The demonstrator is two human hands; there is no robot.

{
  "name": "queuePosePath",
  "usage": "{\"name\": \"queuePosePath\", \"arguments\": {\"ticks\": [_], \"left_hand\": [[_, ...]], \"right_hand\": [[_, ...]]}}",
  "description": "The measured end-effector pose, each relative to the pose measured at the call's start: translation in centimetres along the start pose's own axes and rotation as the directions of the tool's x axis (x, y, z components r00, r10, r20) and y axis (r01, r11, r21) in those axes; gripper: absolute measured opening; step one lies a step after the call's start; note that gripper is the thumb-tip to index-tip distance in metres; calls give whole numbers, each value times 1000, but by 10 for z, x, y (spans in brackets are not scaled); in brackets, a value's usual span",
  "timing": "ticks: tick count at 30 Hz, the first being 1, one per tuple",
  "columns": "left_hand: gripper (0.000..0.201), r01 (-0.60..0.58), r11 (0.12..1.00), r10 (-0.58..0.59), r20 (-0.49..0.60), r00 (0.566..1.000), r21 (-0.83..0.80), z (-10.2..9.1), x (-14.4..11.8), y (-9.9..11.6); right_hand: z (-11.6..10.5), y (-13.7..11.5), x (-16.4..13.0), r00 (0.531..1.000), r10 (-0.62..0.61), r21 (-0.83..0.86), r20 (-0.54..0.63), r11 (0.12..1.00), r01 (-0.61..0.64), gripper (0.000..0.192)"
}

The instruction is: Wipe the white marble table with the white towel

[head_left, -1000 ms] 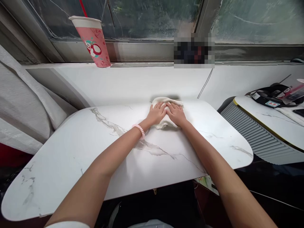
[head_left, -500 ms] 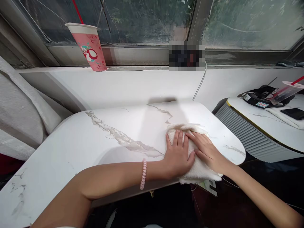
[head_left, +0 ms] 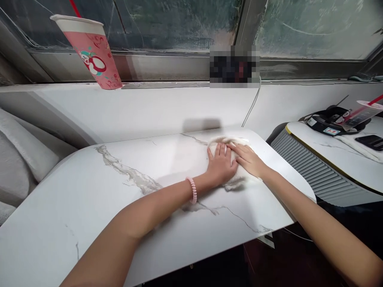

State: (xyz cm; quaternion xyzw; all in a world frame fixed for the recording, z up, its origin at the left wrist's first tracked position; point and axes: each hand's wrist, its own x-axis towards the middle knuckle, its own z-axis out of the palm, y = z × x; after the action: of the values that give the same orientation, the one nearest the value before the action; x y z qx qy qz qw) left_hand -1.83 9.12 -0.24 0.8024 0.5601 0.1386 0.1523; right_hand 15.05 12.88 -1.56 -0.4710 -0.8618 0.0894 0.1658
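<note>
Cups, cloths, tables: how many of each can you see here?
Cups: 2, a pink cup on the sill and a clear cup lying at far right.
Cloths: 1, a white cloth under both hands.
Tables: 2, the marble table and a side table.
Total: 5

A cream cloth (head_left: 236, 181) on a white, grey-veined marble table (head_left: 119, 199); a pink patterned cup (head_left: 92, 54) with a white rim.

Both bare arms reach forward, converging toward the far right; the left hand (head_left: 220, 166) lies palm down, fingers together and extended; the right hand (head_left: 249, 158) lies flat just beside it, fingers overlapping the left fingertips; both wrists stay low.
</note>
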Motion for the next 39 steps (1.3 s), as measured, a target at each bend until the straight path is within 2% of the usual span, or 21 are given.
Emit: {"name": "queuePosePath", "arguments": {"ticks": [5,8,14,18,23,29,39], "left_hand": [[60,62,998,-63,-61,996,-9,-5,39,-25],[57,59,998,-59,-99,993,0,-7,60,-38],[51,-5,1000,6,-107,994,9,-14,96,-53],[47,-15,1000,18,-126,992,28,-14,106,-55],[50,9,999,-4,-110,994,50,-12,100,-51],[53,17,998,-12,-83,996,62,-9,81,-39],[56,17,999,-16,-44,999,33,5,33,7]], "right_hand": [[12,20,57,996,-9,134,-85,991,20,54],[16,30,80,993,8,143,-116,990,8,53],[18,38,103,985,128,26,-115,992,-126,54],[19,42,109,981,150,-26,-126,988,-155,54],[19,39,102,982,145,-11,-120,989,-147,53],[15,30,78,985,130,-30,-116,990,-134,53],[0,19,8,990,123,-83,-69,988,-128,57]]}}
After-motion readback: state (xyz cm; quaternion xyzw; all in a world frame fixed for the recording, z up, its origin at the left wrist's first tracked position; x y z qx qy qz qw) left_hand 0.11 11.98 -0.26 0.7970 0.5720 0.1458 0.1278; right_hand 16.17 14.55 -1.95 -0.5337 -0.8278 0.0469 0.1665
